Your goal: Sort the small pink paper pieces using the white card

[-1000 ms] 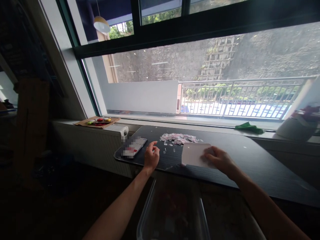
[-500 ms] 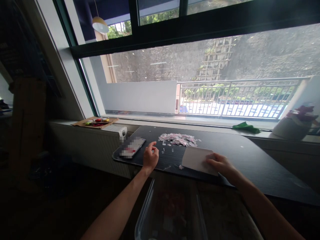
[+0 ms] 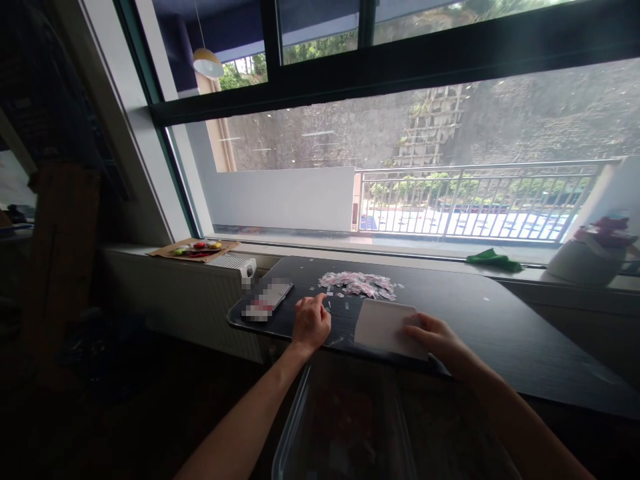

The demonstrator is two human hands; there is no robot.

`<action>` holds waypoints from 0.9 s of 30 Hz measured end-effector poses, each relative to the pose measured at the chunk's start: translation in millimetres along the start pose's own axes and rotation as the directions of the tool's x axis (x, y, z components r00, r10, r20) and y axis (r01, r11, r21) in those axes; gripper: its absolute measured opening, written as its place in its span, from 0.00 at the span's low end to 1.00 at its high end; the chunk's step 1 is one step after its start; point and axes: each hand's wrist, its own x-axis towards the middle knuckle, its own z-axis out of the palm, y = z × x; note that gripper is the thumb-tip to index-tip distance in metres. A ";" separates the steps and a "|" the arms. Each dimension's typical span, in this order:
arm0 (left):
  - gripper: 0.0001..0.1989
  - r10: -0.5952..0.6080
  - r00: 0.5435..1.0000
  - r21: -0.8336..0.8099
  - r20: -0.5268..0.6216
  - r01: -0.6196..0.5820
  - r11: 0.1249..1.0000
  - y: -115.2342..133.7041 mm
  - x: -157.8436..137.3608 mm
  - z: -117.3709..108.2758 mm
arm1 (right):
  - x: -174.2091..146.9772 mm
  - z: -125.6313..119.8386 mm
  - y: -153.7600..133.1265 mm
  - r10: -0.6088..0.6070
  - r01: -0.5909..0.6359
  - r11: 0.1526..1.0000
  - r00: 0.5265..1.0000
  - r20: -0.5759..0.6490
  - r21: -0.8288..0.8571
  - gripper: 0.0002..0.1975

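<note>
A heap of small pale pink-white paper scraps (image 3: 360, 283) lies on the dark table (image 3: 450, 303), with a few loose pieces around it. My left hand (image 3: 312, 323) is over the table's near edge, just short of the heap. Its fingers are curled in, and whatever may be under them is hidden. My right hand (image 3: 440, 337) grips the right side of a white card-like sheet (image 3: 383, 327), thumb on top. The sheet is held low over the near edge of the table, its left end close to my left hand.
A phone (image 3: 270, 300), partly blurred out, lies at the table's left corner. Below the near edge is a clear plastic bin (image 3: 293, 423), its contents dim. On the windowsill are cardboard with colourful items (image 3: 197, 248), a green cloth (image 3: 495, 261) and a whitish bag-like object (image 3: 580, 257).
My left hand has moved right and a little nearer to me, its fingers more curled. The white sheet in my right hand has shifted slightly left, towards it.
</note>
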 end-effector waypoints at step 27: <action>0.17 0.006 1.000 0.016 -0.021 -0.005 1.000 -9.6 0.9 6.1 | -9.0 6.7 -7.7 -0.023 0.011 0.999 0.971 0.239 0.052 0.18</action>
